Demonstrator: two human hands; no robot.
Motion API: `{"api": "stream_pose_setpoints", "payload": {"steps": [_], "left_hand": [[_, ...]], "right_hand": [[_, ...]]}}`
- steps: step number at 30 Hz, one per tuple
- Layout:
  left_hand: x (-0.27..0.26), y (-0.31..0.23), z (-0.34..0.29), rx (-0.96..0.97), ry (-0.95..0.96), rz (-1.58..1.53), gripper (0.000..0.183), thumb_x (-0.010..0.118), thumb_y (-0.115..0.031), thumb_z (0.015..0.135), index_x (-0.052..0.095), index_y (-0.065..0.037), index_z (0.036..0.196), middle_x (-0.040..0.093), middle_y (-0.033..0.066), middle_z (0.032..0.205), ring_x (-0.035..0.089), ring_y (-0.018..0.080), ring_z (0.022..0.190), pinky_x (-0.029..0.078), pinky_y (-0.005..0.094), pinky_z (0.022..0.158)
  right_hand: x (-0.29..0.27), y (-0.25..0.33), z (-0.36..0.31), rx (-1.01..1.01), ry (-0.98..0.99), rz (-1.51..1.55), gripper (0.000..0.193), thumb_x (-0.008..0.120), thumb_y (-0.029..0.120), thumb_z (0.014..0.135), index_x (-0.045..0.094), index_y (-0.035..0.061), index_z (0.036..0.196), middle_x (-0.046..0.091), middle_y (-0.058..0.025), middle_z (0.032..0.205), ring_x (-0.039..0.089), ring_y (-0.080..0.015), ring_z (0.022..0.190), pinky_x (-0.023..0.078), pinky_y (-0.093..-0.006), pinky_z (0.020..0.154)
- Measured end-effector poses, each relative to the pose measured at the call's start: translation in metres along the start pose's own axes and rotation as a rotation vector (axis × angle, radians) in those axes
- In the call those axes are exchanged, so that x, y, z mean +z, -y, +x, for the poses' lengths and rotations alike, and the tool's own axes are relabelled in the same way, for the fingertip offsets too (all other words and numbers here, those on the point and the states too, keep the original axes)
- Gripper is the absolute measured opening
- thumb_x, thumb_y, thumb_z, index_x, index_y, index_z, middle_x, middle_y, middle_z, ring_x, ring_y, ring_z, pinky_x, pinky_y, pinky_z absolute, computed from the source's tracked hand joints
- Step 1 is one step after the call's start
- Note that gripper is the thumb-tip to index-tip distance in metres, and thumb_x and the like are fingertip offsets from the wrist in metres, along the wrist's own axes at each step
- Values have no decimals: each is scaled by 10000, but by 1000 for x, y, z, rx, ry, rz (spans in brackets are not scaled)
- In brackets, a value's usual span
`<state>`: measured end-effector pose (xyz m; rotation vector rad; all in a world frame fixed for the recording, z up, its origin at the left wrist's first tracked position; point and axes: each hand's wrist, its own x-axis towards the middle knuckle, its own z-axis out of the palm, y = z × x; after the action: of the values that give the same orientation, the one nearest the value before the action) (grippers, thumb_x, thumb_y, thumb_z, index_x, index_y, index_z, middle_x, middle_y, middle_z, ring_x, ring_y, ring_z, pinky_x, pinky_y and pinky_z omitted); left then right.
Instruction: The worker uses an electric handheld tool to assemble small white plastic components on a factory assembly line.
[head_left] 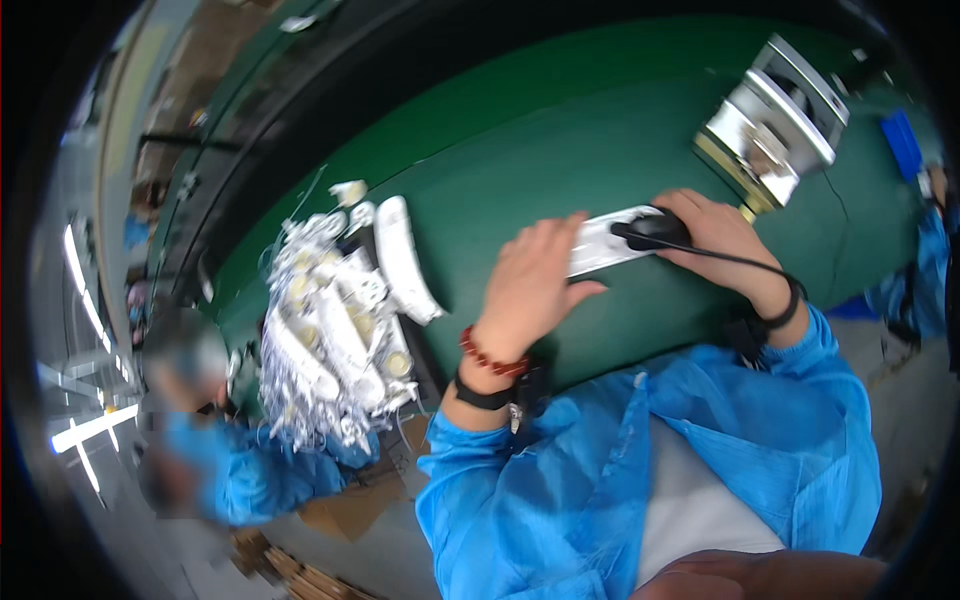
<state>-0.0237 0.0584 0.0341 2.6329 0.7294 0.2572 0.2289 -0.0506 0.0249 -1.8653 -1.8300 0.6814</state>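
While the green table (500, 165) spreads across most of the view, the person sits or stands close at its near edge, wearing a blue jacket (565, 480) over a light-coloured garment. At the left side, another person's blue sleeve (270, 475) is seen, partly blurred. Next in size comes a heaped pile (335, 325) of white plastic parts and thin wires, which lies on the left part of the table. At the far right stands a tilted-looking metallic machine (785, 110), with a silver frame.

Between the pile and the machine, near the middle of the table, are the two hands. The right hand (722, 238) is closed around a black rounded device (660, 230), which sits over the right end of a white elongated piece (594, 250). The left hand (530, 280) touches the left end of this piece, its thumb spread apart; how firmly it grips, I cannot tell. Beside the pile lies one long, curved white part (403, 255). A black cable (735, 258) goes from the device across the right wrist. Smallest are the red beaded bracelet (490, 360) and the black band (480, 397), both worn on the left wrist.
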Motion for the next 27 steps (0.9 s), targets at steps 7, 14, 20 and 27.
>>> {"api": "stream_pose_setpoints", "payload": {"steps": [7, 14, 20, 27], "left_hand": [[7, 7, -1, -164, 9, 9, 714, 869, -397, 686, 526, 8, 1164, 662, 205, 1018, 653, 398, 912, 532, 438, 784], [12, -2, 0, -109, 7, 120, 779, 872, -401, 661, 527, -2, 1234, 677, 173, 1015, 659, 397, 874, 528, 443, 734], [22, -1, 2, 50, -82, 93, 736, 889, -288, 658, 564, -29, 1265, 646, 162, 1116, 635, 360, 942, 518, 424, 782], [-18, 10, -16, -323, -405, 212, 651, 851, -202, 765, 543, 10, 1298, 658, 224, 1126, 643, 404, 998, 513, 427, 873]], "right_hand": [[-7, -13, -3, 110, -15, 19, 474, 730, 181, 788, 568, 69, 1219, 642, -146, 1116, 635, -353, 1031, 520, -442, 836], [-9, -24, -4, 141, -162, 122, 344, 697, 208, 820, 620, 76, 1128, 692, -162, 939, 670, -357, 894, 528, -440, 772], [-28, -3, 6, 107, -341, 492, 328, 734, 256, 873, 639, 43, 1103, 696, -82, 835, 664, -169, 712, 511, -309, 668], [-11, -22, 12, 14, -465, 792, 237, 649, 41, 920, 592, 2, 1146, 677, -69, 947, 600, -95, 726, 487, -240, 638]]}}
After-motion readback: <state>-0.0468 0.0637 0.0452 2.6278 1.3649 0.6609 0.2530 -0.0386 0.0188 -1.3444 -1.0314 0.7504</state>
